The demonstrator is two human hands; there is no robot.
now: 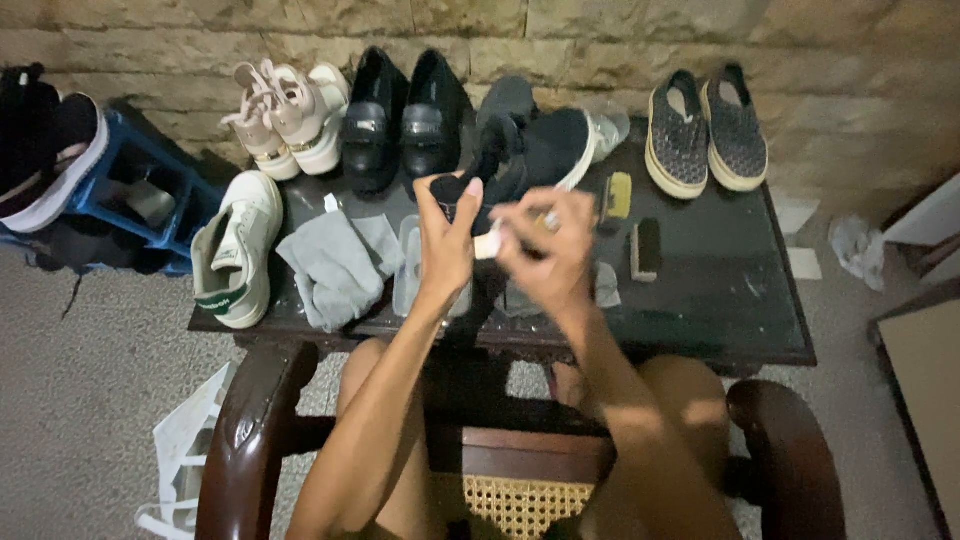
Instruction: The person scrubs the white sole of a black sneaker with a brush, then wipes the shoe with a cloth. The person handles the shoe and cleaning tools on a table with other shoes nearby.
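Black shoe [520, 150] gripped by left hand [447, 240]; right hand [545, 255] pinching pale brush [490, 243]; grey cloth [335, 265] beside.

There is a single view, from a camera worn on the person's head. It looks steeply down and forward past the forearms, over the near edge of a dark table [740, 300] toward the stone wall [620, 40] behind the table's far edge. It sits close: the left hand [447, 240] and right hand [545, 255] fill the middle, the chair arms [245, 430] and cane seat the bottom. With one camera, no other view overlaps it.
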